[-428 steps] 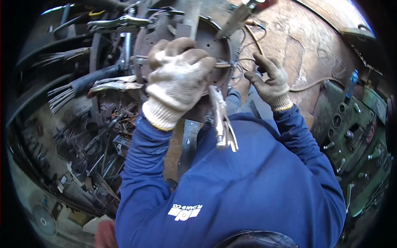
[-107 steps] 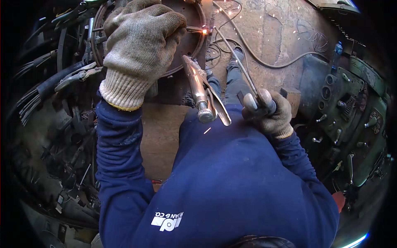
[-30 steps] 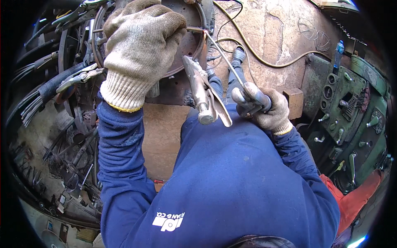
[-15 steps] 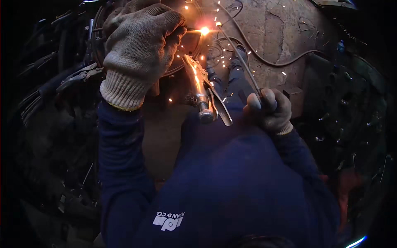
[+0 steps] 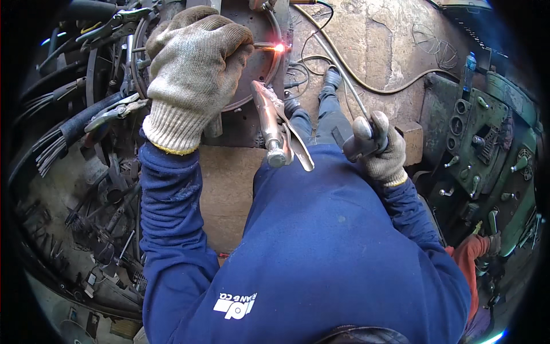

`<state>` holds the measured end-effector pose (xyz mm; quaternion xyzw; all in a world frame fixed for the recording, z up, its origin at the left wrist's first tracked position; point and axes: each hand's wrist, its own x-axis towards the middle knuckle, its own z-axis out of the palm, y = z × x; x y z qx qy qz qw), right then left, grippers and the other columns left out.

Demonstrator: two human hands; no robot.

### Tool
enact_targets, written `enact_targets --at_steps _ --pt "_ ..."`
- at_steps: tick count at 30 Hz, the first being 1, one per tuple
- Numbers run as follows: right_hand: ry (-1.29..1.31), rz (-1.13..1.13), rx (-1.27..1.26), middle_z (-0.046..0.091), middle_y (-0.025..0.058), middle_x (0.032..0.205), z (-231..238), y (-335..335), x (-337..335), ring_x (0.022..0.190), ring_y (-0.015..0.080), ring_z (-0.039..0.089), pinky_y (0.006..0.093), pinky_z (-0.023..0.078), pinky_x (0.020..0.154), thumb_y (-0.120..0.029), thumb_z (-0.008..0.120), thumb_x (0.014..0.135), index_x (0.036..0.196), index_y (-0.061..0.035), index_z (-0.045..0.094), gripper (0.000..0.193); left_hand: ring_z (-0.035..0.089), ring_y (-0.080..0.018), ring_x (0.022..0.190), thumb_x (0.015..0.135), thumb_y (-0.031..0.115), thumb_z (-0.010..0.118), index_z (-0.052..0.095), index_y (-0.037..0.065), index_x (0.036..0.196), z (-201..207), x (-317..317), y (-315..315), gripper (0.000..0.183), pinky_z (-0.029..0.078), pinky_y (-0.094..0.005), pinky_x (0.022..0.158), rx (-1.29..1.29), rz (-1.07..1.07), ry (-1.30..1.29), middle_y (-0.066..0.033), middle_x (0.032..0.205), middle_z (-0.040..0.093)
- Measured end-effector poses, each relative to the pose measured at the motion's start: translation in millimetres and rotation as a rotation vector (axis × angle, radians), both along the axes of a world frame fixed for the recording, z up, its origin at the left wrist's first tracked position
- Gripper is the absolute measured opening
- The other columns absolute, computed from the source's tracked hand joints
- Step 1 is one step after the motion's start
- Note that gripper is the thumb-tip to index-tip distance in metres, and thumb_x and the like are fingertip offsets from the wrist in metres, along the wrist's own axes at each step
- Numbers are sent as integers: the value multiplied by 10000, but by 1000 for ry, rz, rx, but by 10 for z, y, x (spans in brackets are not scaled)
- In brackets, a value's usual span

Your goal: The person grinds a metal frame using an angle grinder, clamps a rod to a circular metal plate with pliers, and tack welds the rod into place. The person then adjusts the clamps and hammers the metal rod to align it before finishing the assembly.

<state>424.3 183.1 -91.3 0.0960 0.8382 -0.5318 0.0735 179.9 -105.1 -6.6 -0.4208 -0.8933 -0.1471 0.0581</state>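
Note:
My left hand (image 5: 195,60), in a knitted work glove, is closed round a thin metal rod (image 5: 262,45). The rod's far end glows red-white against the edge of a dark round metal workpiece (image 5: 243,69). To the right, my right hand (image 5: 381,149), also gloved, grips a tool by its dark handle (image 5: 360,146). A long thin metal shaft (image 5: 356,96) runs from this tool up and left, over the floor. Between my hands a copper-coloured clamp (image 5: 268,117) with a bolt end sticks out toward me from the workpiece.
Cables (image 5: 372,87) loop across the concrete floor beyond my legs. At right stands a green machine (image 5: 478,143) with levers, a plastic bottle (image 5: 470,66) behind it. Rods, pliers (image 5: 112,26) and scrap metal crowd the left side. A red cloth (image 5: 472,258) hangs low at right.
The bright arc and flying sparks have died down to a small glowing spot, and the picture is lighter. Both hands keep their hold, shifting only slightly.

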Motion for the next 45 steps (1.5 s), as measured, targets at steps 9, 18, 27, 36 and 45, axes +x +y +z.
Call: enact_targets --at_steps 9,18,27,36,45 --pt "37 -40 16 725 72 998 -197 123 132 898 141 710 307 578 816 46 675 828 1359 24 587 539 680 -301 1019 866 196 752 777 135 984 62 20 23 135 519 -439 910 -101 45 -46 -71 999 741" --pt "80 -138 -60 701 71 841 -168 137 128 725 129 676 288 557 667 69 631 829 1328 14 567 506 659 -289 1065 845 188 750 792 155 932 140 -2 68 102 501 -448 938 -136 95 -148 -58 970 750" --pt "101 -329 -65 733 144 822 -97 160 55 755 217 729 353 573 718 -53 739 703 964 -24 691 267 652 -270 1124 806 167 769 775 184 955 23 52 18 150 452 -487 995 -91 29 56 -2 1023 758" --pt "85 -250 103 715 86 872 -12 227 39 828 167 702 334 562 775 -13 692 729 1101 -20 670 373 654 -250 1164 795 191 791 772 196 994 35 79 -38 200 440 -500 1023 -108 22 74 18 1053 756" --pt "270 -381 -89 709 45 852 9 455 -132 792 100 663 300 550 728 -15 716 785 1043 -26 650 267 653 -274 1174 821 222 784 758 214 1121 73 165 -101 301 428 -496 1040 -56 117 152 -5 1104 754"
